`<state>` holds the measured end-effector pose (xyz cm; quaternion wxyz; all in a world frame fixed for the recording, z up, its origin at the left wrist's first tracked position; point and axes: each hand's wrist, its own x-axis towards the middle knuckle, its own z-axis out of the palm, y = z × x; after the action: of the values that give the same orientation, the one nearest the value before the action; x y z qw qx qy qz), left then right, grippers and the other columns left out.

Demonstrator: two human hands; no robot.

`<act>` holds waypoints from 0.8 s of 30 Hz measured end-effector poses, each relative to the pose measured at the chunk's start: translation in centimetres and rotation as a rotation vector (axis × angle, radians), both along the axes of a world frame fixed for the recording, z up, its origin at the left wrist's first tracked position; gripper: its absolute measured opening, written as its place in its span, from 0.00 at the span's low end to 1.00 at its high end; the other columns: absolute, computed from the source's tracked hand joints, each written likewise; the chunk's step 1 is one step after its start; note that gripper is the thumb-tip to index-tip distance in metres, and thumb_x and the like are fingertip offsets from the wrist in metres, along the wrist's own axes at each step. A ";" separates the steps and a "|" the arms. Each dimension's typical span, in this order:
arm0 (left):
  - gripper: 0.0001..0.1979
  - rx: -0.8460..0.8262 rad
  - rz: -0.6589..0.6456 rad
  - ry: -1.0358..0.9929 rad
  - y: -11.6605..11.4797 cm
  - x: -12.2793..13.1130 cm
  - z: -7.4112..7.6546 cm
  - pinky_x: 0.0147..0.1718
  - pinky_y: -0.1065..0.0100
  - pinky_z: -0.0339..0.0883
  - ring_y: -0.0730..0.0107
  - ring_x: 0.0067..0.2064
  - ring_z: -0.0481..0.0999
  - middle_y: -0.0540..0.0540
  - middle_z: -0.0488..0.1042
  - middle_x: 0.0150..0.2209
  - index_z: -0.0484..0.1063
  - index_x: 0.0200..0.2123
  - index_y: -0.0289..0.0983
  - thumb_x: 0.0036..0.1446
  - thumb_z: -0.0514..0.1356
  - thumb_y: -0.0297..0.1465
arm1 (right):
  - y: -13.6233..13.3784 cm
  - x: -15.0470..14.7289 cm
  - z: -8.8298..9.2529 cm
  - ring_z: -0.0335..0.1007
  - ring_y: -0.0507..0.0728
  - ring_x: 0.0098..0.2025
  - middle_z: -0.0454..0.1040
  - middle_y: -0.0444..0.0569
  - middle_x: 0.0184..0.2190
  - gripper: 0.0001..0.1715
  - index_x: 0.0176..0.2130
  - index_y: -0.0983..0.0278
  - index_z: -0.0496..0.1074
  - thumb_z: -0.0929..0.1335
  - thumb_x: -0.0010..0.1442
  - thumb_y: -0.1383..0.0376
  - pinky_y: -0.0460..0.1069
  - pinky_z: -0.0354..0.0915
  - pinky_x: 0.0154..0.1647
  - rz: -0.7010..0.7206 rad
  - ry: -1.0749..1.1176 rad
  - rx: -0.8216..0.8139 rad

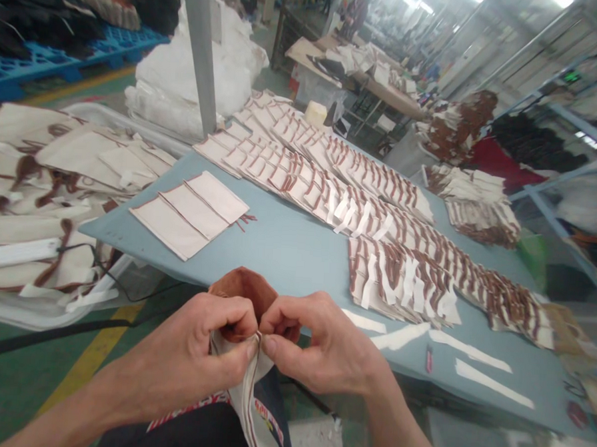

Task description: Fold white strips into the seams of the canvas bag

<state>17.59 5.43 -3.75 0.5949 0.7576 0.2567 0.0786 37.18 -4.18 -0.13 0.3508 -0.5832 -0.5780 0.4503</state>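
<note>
My left hand (211, 356) pinches the edge of a cream fabric piece with brown trim (247, 387), just off the front edge of the table. Right beside it, thumb and forefinger of my right hand (314, 348) are pressed together at the same seam; whatever fine bit they pinch is too small to make out. A brown suede-like part (245, 287) of the piece rises behind my fingers, and its lower end hangs over my lap. On the table beyond lies a flat cream panel with brown seam lines (194, 211), near some short brown scraps (246, 221).
Long overlapping rows of cream and brown pieces (301, 173) cover the back of the blue-grey table (277, 249). White strips (485, 350) and a small pink tool (429, 358) lie at right. A bin rim (68, 321) with similar pieces stands left, near a metal post (200, 51).
</note>
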 end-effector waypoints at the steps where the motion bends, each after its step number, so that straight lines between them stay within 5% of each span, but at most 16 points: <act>1: 0.12 0.003 0.001 -0.001 0.0 0.0 0.0 0.27 0.70 0.55 0.74 0.28 0.61 0.57 0.61 0.23 0.62 0.24 0.40 0.59 0.56 0.35 | 0.0 0.0 0.1 0.67 0.49 0.23 0.72 0.39 0.23 0.05 0.30 0.61 0.73 0.69 0.60 0.66 0.42 0.60 0.26 0.002 -0.004 0.003; 7: 0.09 0.043 -0.011 -0.008 0.0 0.1 -0.3 0.27 0.70 0.53 0.75 0.27 0.60 0.57 0.59 0.23 0.60 0.24 0.40 0.57 0.55 0.33 | 0.2 0.1 0.2 0.66 0.49 0.22 0.71 0.38 0.21 0.07 0.28 0.61 0.72 0.67 0.59 0.66 0.42 0.59 0.26 0.015 -0.065 -0.009; 15: 0.13 -0.120 0.020 0.092 0.2 0.3 1.5 0.30 0.69 0.55 0.72 0.30 0.61 0.55 0.61 0.25 0.63 0.25 0.40 0.58 0.55 0.40 | 0.5 -0.5 -0.3 0.64 0.50 0.22 0.70 0.38 0.22 0.06 0.29 0.59 0.70 0.67 0.58 0.66 0.44 0.57 0.26 -0.031 -0.077 -0.020; 24: 0.07 -0.232 0.022 0.009 0.8 0.8 -1.6 0.27 0.71 0.50 0.74 0.28 0.57 0.56 0.59 0.24 0.65 0.24 0.39 0.50 0.56 0.35 | 0.2 -1.2 -1.5 0.61 0.51 0.25 0.67 0.38 0.23 0.06 0.29 0.59 0.66 0.66 0.58 0.66 0.48 0.51 0.29 -0.072 -0.232 -0.045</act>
<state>18.37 6.22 -5.40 0.6767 0.6811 0.2751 0.0512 36.02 -3.98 -1.63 0.2844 -0.6594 -0.5831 0.3799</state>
